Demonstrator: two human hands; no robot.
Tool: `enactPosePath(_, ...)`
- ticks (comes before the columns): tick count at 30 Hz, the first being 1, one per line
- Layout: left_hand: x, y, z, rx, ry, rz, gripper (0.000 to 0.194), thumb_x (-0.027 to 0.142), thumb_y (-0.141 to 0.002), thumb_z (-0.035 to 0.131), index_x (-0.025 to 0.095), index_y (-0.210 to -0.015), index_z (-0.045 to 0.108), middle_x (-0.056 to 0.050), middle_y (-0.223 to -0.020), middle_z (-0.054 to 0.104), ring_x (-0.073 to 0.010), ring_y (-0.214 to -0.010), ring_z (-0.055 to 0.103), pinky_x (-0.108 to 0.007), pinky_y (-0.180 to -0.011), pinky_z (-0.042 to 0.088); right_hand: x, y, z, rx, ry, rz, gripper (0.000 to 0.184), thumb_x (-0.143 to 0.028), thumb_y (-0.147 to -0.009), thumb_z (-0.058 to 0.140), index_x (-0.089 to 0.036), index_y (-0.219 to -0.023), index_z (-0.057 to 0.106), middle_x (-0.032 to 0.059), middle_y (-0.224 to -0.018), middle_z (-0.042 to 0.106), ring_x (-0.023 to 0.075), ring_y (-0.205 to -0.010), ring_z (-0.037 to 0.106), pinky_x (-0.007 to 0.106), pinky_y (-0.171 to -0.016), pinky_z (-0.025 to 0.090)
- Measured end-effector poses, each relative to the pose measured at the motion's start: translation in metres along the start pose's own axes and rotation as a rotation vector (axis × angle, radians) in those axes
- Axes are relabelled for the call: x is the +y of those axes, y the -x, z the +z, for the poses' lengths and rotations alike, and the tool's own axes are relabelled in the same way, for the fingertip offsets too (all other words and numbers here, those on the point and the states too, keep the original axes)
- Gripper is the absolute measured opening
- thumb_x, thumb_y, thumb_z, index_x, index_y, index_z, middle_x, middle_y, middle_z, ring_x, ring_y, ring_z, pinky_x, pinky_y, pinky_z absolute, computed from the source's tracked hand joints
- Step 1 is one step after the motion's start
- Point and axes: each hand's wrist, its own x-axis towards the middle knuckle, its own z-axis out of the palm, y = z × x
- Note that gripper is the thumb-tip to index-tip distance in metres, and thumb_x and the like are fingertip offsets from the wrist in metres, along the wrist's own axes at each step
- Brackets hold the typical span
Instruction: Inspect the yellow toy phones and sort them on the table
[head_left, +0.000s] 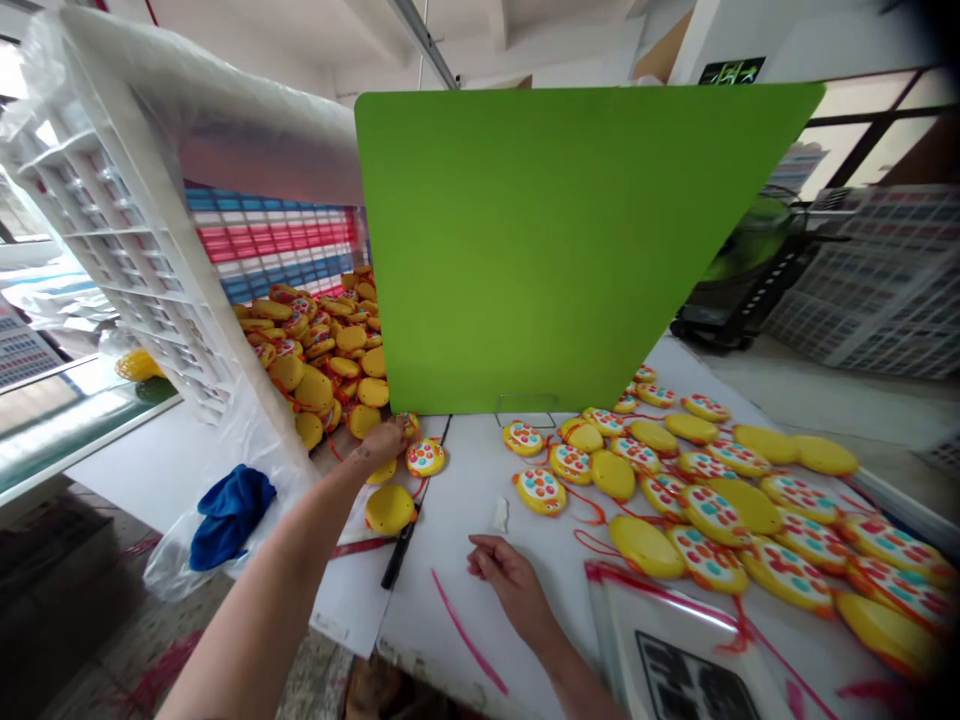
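My left hand (381,446) reaches forward to the opening of the basket. Its fingers are closed on a small yellow oval toy (409,424), mostly hidden behind them. Just beside it lies another such toy (426,457), its white face covered in coloured dots. Nearer to me rests a plain yellow toy back (390,510). My right hand (514,580) hovers low over or rests on the white table, fingers curled in and the index finger partly stretched; nothing shows in it. A small white scrap (501,514) lies just beyond that hand.
A white plastic basket (161,230) on its side holds a heap of yellow toys (322,340). A green board (555,250) stands upright ahead. Many toys with orange cords (712,510) cover the right side, beside a clear red-edged bag (660,640). A blue cloth (232,515) lies left.
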Motion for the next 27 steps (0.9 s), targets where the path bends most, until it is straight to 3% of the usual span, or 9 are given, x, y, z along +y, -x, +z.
enactPosePath(2, -0.007, 0.001, -0.003, -0.013, -0.011, -0.033, 0.027, 0.028, -0.077, 0.065, 0.01, -0.097, 0.058, -0.006, -0.083, 0.063, -0.0176, -0.077, 0.058, -0.032, -0.073, 0.046, 0.0, 0.0, 0.0, -0.007, 0.003, 0.001, 0.036, -0.049, -0.078, 0.062, -0.02, -0.1, 0.063, 0.0025, -0.078, 0.062, 0.016, -0.073, 0.06, 0.034, -0.075, 0.049)
enactPosePath(5, -0.011, 0.001, -0.012, 0.049, -0.004, -0.098, 0.021, 0.025, -0.082, 0.054, 0.011, -0.097, 0.055, -0.006, -0.078, 0.062, -0.0182, -0.072, 0.057, -0.029, -0.068, 0.043, 0.0, 0.0, 0.001, -0.017, 0.013, -0.001, 0.035, -0.048, -0.078, 0.062, -0.02, -0.1, 0.062, 0.0023, -0.079, 0.061, 0.0162, -0.074, 0.06, 0.035, -0.076, 0.048)
enactPosePath(8, -0.004, 0.008, -0.022, 0.166, 0.034, -0.142, 0.023, 0.025, -0.088, 0.039, 0.01, -0.102, 0.051, -0.011, -0.086, 0.062, -0.02, -0.077, 0.057, -0.031, -0.07, 0.044, -0.003, 0.001, 0.0, -0.02, 0.015, 0.002, 0.035, -0.047, -0.078, 0.062, -0.02, -0.1, 0.063, 0.0026, -0.079, 0.061, 0.0171, -0.075, 0.06, 0.035, -0.076, 0.047)
enactPosePath(11, 0.015, 0.034, -0.024, 0.26, 0.09, -0.11, 0.031, 0.029, -0.091, 0.032, 0.011, -0.112, 0.045, -0.014, -0.102, 0.06, -0.0217, -0.09, 0.057, -0.033, -0.078, 0.045, -0.01, 0.003, -0.002, -0.021, -0.011, 0.006, 0.036, -0.046, -0.077, 0.065, -0.02, -0.101, 0.063, 0.0035, -0.081, 0.063, 0.0173, -0.075, 0.06, 0.035, -0.074, 0.047)
enactPosePath(14, 0.039, 0.083, -0.008, 0.267, 0.141, 0.007, 0.035, 0.034, -0.091, 0.037, 0.016, -0.12, 0.043, -0.011, -0.109, 0.059, -0.021, -0.099, 0.056, -0.034, -0.086, 0.045, -0.018, 0.005, 0.0, -0.038, -0.149, 0.061, 0.043, -0.049, -0.079, 0.061, -0.022, -0.113, 0.059, 0.0074, -0.094, 0.066, 0.0176, -0.078, 0.061, 0.033, -0.072, 0.046)
enactPosePath(18, 0.063, 0.164, 0.033, 0.157, 0.013, 0.391, 0.038, 0.028, -0.09, 0.042, 0.018, -0.126, 0.043, -0.012, -0.112, 0.056, -0.0236, -0.106, 0.052, -0.042, -0.092, 0.045, -0.024, 0.007, 0.011, -0.13, -0.471, 0.172, 0.056, -0.062, -0.081, 0.048, -0.026, -0.124, 0.051, 0.0097, -0.112, 0.064, 0.0215, -0.089, 0.062, 0.033, -0.069, 0.048)
enactPosePath(22, 0.07, 0.216, 0.059, -0.015, -0.068, 0.611, 0.038, 0.02, -0.089, 0.046, 0.025, -0.127, 0.045, -0.008, -0.126, 0.051, -0.0244, -0.124, 0.039, -0.046, -0.102, 0.038, -0.025, 0.01, 0.021, -0.072, -0.565, 0.171, 0.041, -0.053, -0.081, 0.055, -0.025, -0.111, 0.059, 0.0066, -0.112, 0.065, 0.0212, -0.097, 0.061, 0.032, -0.073, 0.049)
enactPosePath(24, 0.068, 0.226, 0.061, 0.017, -0.006, 0.539, 0.04, 0.02, -0.087, 0.049, 0.027, -0.126, 0.045, -0.008, -0.131, 0.045, -0.0256, -0.129, 0.033, -0.048, -0.105, 0.036, -0.024, 0.011, 0.021, -0.018, -0.576, 0.152, 0.035, -0.043, -0.08, 0.061, -0.025, -0.11, 0.061, 0.0049, -0.114, 0.065, 0.0205, -0.101, 0.059, 0.032, -0.08, 0.048)
enactPosePath(27, 0.064, 0.23, 0.057, 0.074, 0.225, 0.259, 0.047, 0.029, -0.085, 0.054, 0.026, -0.13, 0.04, -0.011, -0.134, 0.039, -0.0254, -0.125, 0.038, -0.046, -0.1, 0.04, -0.023, 0.013, 0.02, -0.001, -0.59, 0.131, 0.033, -0.039, -0.079, 0.065, -0.025, -0.109, 0.062, 0.0041, -0.111, 0.066, 0.0207, -0.102, 0.059, 0.033, -0.085, 0.047)
